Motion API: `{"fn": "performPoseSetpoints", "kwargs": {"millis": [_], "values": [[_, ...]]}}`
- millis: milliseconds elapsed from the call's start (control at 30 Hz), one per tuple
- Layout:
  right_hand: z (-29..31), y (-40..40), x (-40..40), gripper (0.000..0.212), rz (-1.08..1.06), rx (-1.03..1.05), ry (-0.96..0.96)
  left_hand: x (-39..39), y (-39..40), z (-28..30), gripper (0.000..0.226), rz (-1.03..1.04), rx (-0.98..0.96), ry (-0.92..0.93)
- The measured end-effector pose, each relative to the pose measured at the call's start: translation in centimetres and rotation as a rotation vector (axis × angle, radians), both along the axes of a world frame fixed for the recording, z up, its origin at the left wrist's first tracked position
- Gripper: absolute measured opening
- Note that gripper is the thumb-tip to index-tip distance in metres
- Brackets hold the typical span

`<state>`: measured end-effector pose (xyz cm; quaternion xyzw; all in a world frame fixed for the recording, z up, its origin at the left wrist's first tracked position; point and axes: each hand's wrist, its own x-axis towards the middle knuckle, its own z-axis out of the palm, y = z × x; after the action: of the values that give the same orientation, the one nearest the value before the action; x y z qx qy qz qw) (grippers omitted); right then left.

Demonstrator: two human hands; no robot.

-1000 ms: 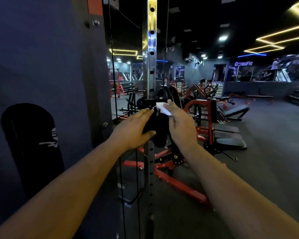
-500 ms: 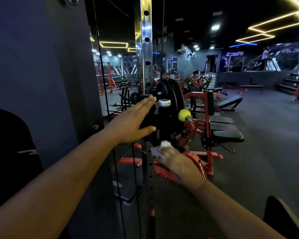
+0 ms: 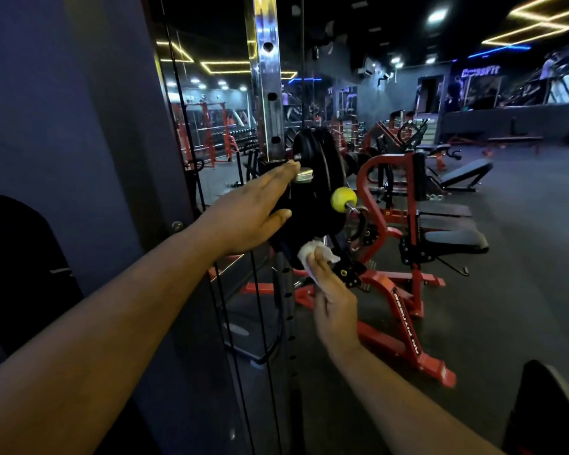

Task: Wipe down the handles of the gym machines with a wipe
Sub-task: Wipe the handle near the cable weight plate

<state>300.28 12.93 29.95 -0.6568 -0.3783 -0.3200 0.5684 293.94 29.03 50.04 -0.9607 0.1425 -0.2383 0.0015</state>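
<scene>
Here, the right hand pinches a crumpled white wipe between thumb and fingertips, pressing it against the lower end of a dark hanging cable-machine handle. The left hand lies flat and open against the handle's upper side, steadying it without gripping. A yellow ball stopper and a metal clip sit just beside it, in front of a chrome perforated upright post. Since the handle hangs freely, it may swing away from the wipe, or the thin wipe could snag on the clip and tear.
</scene>
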Motion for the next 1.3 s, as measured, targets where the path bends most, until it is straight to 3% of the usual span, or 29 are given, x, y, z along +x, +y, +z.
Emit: {"fn": "performPoseSetpoints", "kwargs": {"millis": [67,167,267,433,567,633,800,867,1000,1067,1200,1300], "values": [[1.0,-0.5,-0.1,0.056,0.039,0.061,0.063,-0.1,-0.1,0.0,0.078,0.017,0.009,0.001],[7.1,0.0,0.2,0.049,0.058,0.262,0.166,-0.2,-0.1,0.0,0.078,0.036,0.010,0.006],[11.3,1.6,0.5,0.047,0.066,0.300,0.096,-0.3,-0.3,0.0,0.078,0.028,-0.007,0.000],[6.7,1.5,0.2,0.049,-0.020,0.202,0.004,-0.5,-0.8,-0.1,0.078,0.052,-0.023,0.000],[2.6,-0.2,0.6,0.051,0.052,0.074,0.034,-0.6,-1.4,0.2,0.075,0.073,-0.036,0.010],[2.9,-0.9,0.8,0.045,0.063,0.083,0.114,-0.6,-1.7,0.8,0.070,0.090,-0.025,0.010],[9.0,0.2,0.9,0.042,0.121,0.346,0.357,-0.3,-2.6,1.5,0.063,0.105,-0.015,0.007],[9.0,1.2,0.1,0.046,0.108,0.268,0.284,-0.2,-2.7,1.3,0.062,0.104,-0.026,0.001],[3.1,0.4,1.1,0.043,0.010,0.101,0.165,-0.2,-2.3,0.7,0.066,0.090,-0.044,0.018],[0.8,-0.5,2.7,0.040,0.019,-0.030,0.222,-0.1,-2.4,0.7,0.068,0.095,-0.047,0.014],[2.1,-1.2,6.5,0.035,0.021,-0.323,0.393,0.0,-3.2,0.9,0.072,0.105,-0.047,-0.019],[4.6,-0.5,9.0,0.035,-0.030,-0.376,0.388,0.2,-3.4,0.4,0.073,0.142,-0.039,-0.054]]}}
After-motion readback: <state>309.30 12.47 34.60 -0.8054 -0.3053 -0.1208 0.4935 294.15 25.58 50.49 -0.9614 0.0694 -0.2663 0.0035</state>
